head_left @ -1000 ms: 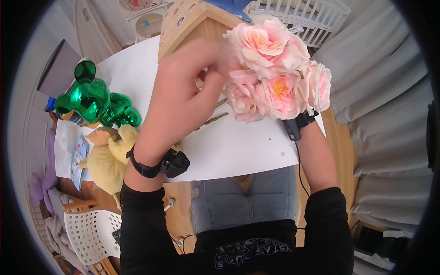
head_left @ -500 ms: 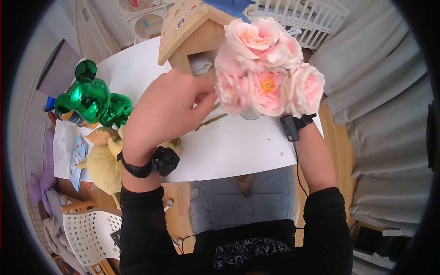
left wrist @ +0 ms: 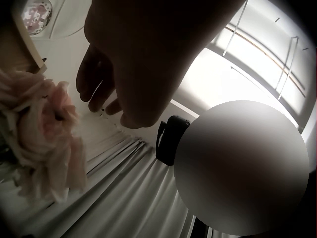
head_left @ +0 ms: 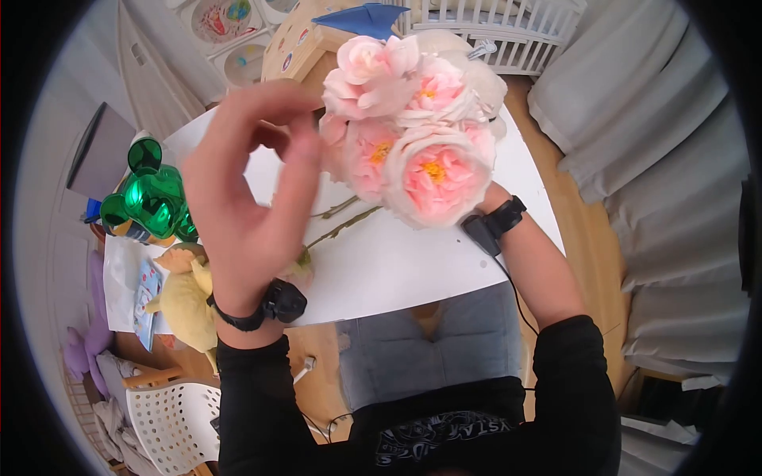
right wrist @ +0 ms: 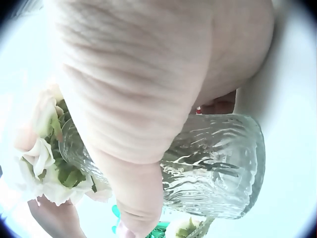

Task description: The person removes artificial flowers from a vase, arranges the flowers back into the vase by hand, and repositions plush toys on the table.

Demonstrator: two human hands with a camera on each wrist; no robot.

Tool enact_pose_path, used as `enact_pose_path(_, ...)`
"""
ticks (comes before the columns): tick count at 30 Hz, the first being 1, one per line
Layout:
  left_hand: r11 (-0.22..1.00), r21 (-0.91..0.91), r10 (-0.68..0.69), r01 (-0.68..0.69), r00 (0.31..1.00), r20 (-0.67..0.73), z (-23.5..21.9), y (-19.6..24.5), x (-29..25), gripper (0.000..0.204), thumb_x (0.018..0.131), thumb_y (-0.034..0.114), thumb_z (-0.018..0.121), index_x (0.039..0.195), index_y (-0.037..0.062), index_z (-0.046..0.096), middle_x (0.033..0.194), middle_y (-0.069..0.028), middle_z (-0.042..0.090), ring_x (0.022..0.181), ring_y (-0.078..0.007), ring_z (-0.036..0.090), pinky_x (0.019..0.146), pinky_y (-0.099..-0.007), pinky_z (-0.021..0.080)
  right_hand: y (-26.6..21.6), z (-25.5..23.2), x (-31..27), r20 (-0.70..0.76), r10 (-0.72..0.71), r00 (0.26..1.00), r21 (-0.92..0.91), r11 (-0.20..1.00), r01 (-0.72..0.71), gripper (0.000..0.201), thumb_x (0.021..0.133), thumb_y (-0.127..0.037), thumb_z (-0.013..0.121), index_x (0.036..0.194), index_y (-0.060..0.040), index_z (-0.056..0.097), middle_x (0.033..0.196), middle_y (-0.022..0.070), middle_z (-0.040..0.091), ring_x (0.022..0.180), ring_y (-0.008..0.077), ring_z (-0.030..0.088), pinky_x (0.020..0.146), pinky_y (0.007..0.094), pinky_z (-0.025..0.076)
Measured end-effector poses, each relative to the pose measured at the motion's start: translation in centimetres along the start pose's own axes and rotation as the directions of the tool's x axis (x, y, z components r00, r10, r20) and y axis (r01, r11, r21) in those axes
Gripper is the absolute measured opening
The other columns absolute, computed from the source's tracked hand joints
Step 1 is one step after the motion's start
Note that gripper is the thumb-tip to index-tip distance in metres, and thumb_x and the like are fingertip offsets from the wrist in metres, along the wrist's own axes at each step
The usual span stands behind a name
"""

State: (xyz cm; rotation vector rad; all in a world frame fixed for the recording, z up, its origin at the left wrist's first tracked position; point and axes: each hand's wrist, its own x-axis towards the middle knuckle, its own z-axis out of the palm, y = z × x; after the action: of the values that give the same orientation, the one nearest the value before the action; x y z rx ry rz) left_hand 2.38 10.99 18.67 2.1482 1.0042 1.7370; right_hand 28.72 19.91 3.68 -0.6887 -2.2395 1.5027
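Observation:
My right hand (right wrist: pixel 133 99) wraps around a clear, ridged glass vase (right wrist: pixel 218 163), tilted on its side in the right wrist view. Pink roses (head_left: pixel 432 170) with yellow centres fill its mouth and hide most of that hand in the head view. Left of the blooms, my left hand (head_left: pixel 254 182) is raised with thumb and fingers loosely bent, nothing between them. Its fingers (left wrist: pixel 101 94) hang apart from the roses (left wrist: pixel 47 134) in the left wrist view. Below it, cut stems (head_left: pixel 341 226) and a pale bloom (head_left: pixel 300 274) lie on the white table (head_left: pixel 397 274).
A shiny green bear figure (head_left: pixel 151 194) and a yellow plush toy (head_left: pixel 186 305) are at the table's left. Behind the roses stands a wooden house (head_left: pixel 298 47) with a blue piece (head_left: pixel 361 20) on top. A cable (head_left: pixel 516 293) hangs from the right wrist camera.
My left hand has drawn away from the roses toward the left. The vase of roses has shifted left and turned, so different blooms face the head camera.

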Motion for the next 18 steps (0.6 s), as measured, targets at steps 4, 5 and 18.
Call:
enact_pose_path(4,0.966,0.103,0.195,-0.239,0.926,0.322,0.1,0.6,0.3,0.056,0.100,0.048,0.068,0.121,-0.0041,0.072,0.125,-0.0173,0.067,0.107,-0.0279,0.065,0.089,-0.0377,0.052,0.8,-0.6,-0.8,0.006,0.005,1.000,-0.004,1.000,-0.005,0.056,0.101,-0.032,0.073,0.149,-0.0063,0.059,0.151,0.0093,0.062,0.139,0.0260,0.058,0.121,0.0387,0.042)
enact_pose_path(5,0.947,0.141,0.211,-0.289,0.889,0.405,0.5,0.7,0.3,0.061,0.102,0.053,0.064,0.120,-0.0036,0.073,0.131,-0.0188,0.065,0.109,-0.0293,0.064,0.093,-0.0393,0.053,1.0,-0.4,-0.8,0.009,0.007,1.000,-0.005,1.000,-0.007,0.057,0.101,-0.032,0.073,0.149,-0.0064,0.059,0.151,0.0093,0.061,0.139,0.0261,0.058,0.121,0.0387,0.042)
enact_pose_path(18,0.998,0.066,-0.007,-0.011,0.964,0.267,0.3,0.8,-0.1,0.023,0.097,0.017,0.076,0.093,-0.0028,0.065,0.127,-0.0161,0.065,0.102,-0.0191,0.064,0.067,-0.0251,0.049,2.9,-1.9,-2.3,0.004,-0.152,0.988,0.239,0.960,0.146,0.057,0.101,-0.029,0.073,0.151,-0.0046,0.058,0.159,0.0143,0.056,0.144,0.0294,0.053,0.124,0.0422,0.039)
